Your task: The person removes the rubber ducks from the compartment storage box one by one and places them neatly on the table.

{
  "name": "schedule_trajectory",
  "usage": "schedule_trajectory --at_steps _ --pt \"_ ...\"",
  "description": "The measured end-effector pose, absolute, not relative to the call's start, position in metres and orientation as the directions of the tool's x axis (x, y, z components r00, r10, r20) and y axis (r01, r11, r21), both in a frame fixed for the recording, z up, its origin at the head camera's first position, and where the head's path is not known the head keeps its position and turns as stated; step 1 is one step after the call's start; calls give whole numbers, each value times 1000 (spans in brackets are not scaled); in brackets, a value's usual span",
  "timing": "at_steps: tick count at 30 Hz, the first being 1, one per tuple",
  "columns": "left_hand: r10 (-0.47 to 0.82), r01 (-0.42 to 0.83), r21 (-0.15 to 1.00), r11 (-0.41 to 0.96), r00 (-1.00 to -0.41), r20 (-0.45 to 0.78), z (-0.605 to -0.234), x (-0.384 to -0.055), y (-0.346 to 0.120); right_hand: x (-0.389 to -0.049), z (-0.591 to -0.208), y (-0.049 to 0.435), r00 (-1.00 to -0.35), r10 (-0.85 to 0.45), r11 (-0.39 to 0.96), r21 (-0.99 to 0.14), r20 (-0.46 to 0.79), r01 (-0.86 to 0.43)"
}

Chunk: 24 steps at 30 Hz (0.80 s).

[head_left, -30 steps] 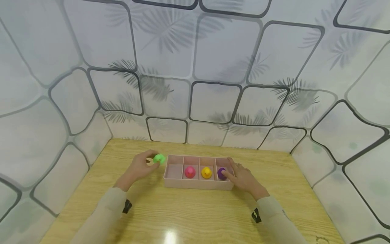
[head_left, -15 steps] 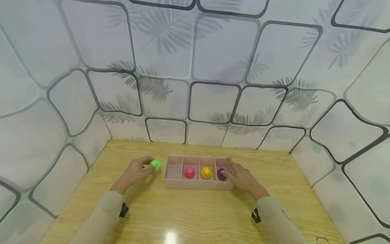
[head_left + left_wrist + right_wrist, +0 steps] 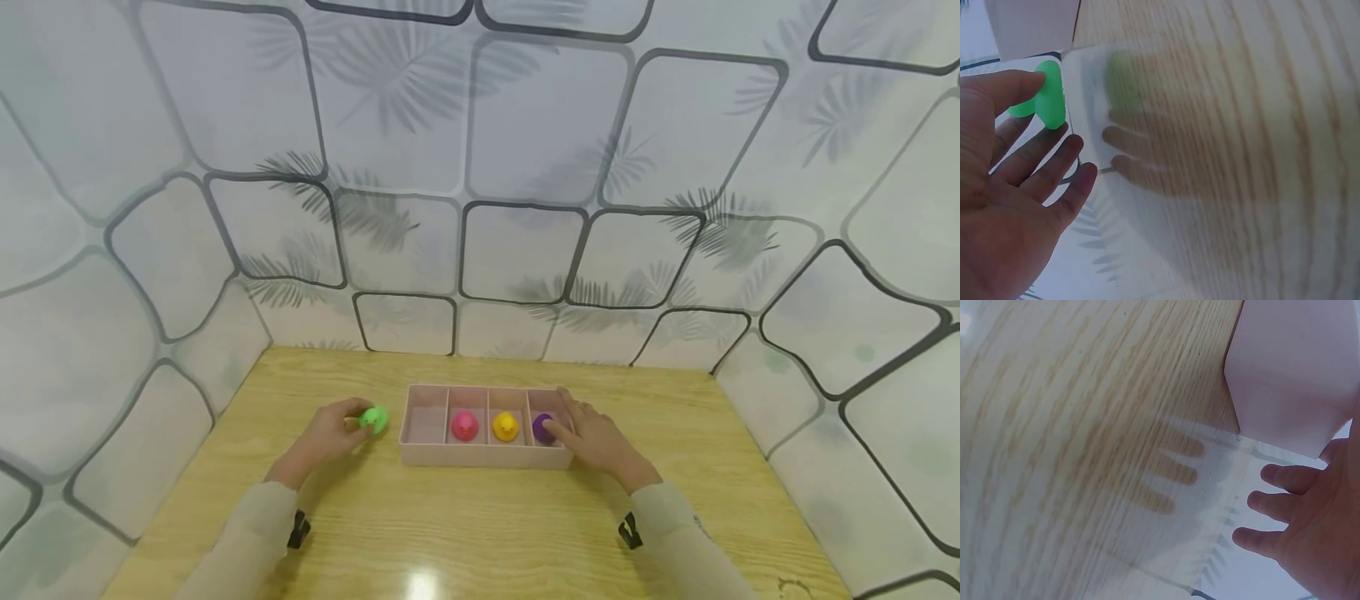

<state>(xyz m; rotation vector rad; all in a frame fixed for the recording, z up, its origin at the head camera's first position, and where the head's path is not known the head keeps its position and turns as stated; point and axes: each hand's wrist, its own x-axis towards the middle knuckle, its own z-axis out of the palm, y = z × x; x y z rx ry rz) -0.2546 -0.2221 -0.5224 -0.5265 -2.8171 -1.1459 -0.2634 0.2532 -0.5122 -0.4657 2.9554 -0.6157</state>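
In the head view my left hand [image 3: 330, 433] is left of a pale pink four-sided box [image 3: 483, 454] with compartments in a row. Thumb and fingers pinch a small bright green toy duck [image 3: 373, 420]; the left wrist view shows this green duck [image 3: 1052, 94] just off the tabletop, other fingers spread loosely. My right hand [image 3: 600, 437] grips the box's right end, thumb inside the rightmost compartment against a purple toy [image 3: 542, 428], which it partly hides. A pink duck [image 3: 465, 426] and a yellow duck [image 3: 506, 427] sit in the middle compartments. The leftmost compartment holds nothing.
The box stands on a glossy wood-grain tabletop [image 3: 465, 533]. Behind it and at both sides rise walls [image 3: 517, 250] with a stone-and-leaf pattern. The right wrist view shows the box's outer wall [image 3: 1291, 375] close to the fingers.
My left hand has moved left and towards me with the green duck, away from the box, turning the duck slightly. My right hand stays at the box's right end.
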Motion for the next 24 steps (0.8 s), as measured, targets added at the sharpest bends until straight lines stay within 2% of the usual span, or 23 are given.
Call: schedule_trajectory --at_steps 14,24 --pt "296 385 582 717 -923 246 -530 -253 -223 -262 -509 253 -949 -315 872 -403 -30 -277" --pt "278 340 598 725 -940 197 -534 -254 -225 -262 -511 253 -949 -316 871 -404 -24 -280"
